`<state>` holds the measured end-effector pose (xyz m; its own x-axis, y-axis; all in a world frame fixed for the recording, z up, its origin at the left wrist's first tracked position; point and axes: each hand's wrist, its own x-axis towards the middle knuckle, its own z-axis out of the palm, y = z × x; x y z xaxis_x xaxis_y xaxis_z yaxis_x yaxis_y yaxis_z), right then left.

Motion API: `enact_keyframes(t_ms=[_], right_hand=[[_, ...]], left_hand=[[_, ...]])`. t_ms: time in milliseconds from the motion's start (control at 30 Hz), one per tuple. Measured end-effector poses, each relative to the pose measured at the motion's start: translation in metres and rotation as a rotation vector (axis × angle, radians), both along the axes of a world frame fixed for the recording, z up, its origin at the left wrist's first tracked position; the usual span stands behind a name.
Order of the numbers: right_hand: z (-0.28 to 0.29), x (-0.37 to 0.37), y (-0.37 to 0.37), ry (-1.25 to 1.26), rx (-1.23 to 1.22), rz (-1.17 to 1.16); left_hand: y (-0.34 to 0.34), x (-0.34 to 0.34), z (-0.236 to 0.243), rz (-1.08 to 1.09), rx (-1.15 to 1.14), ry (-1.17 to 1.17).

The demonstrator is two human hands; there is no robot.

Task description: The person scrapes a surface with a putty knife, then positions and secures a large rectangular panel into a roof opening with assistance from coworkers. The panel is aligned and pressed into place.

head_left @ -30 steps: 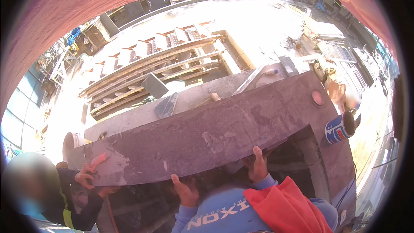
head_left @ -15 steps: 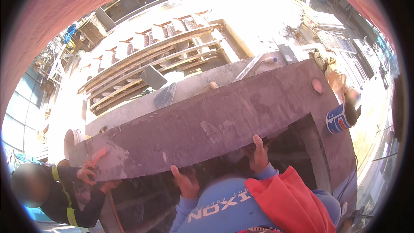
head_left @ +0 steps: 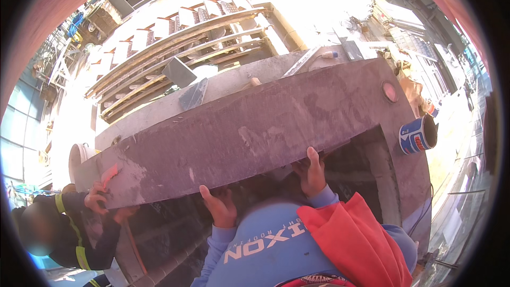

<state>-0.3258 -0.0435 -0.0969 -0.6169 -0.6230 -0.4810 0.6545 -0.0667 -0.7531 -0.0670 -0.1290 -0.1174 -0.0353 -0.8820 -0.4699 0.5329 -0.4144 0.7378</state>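
A long, flat, grey-brown slab [head_left: 255,122] stretches across the middle of the head view, its surface dusty with pale smears. My left hand [head_left: 220,210] grips its near edge, thumb on the edge and fingers partly hidden beneath. Further right along the same edge, my right hand [head_left: 312,176] holds on in the same way. At the slab's left end a co-worker's hand [head_left: 95,197] grips the edge, beside a red, flat piece [head_left: 109,174] on the slab. Below the near edge is a dark opening [head_left: 353,172].
A blue-and-white can [head_left: 413,136] stands to the right, near a round pale disc [head_left: 390,92]. Past the far edge are a grey plate [head_left: 193,94] and a timber rack [head_left: 183,50]. A white bucket [head_left: 81,158] stands beyond the left end. The co-worker's dark sleeve [head_left: 71,234] is lower left.
The whole scene has shifted slightly up and left in the picture. Both my hands and the co-worker's hand keep their hold on the slab's edge.
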Motion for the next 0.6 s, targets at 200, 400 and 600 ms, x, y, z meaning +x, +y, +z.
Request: enact_keyframes(t_ms=[200,400,600], right_hand=[[-0.002,-0.001,0.0,-0.001,0.01,0.009],[0.0,-0.001,0.0,0.011,0.022,0.014],[-0.005,-0.002,0.0,0.012,0.03,0.009]], left_hand=[[-0.001,0.002,-0.012,0.049,0.046,-0.015],[-0.001,-0.001,-0.007,0.034,0.015,-0.013],[-0.001,0.0,-0.006,0.02,0.026,-0.007]])
